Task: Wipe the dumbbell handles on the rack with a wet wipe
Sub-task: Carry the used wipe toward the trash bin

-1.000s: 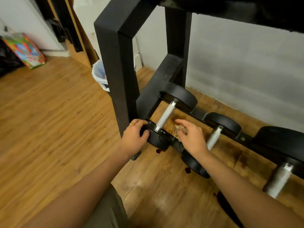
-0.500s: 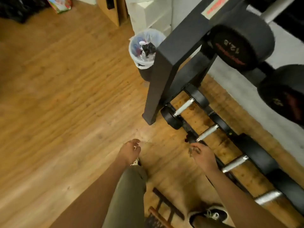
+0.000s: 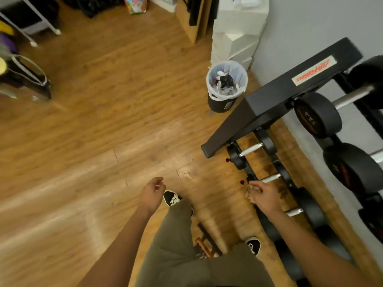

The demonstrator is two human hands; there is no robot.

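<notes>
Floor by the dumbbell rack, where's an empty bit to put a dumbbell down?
The wooden floor is bare in a wide patch between the trash bin, the rack's foot and the left hand. It is crowded along the wall: the bottom-row dumbbells sit close together, with the right hand and its wet wipe at their near ends.

Bunched wipe [image 3: 249, 192] in right hand [image 3: 264, 197]

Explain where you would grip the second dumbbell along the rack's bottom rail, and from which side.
Take the silver handle between its two black heads, fingers wrapping it from above on the open floor side. The handle is slim and lies level; the heads are too broad, and the upper dumbbells crowd the wall side.
</notes>
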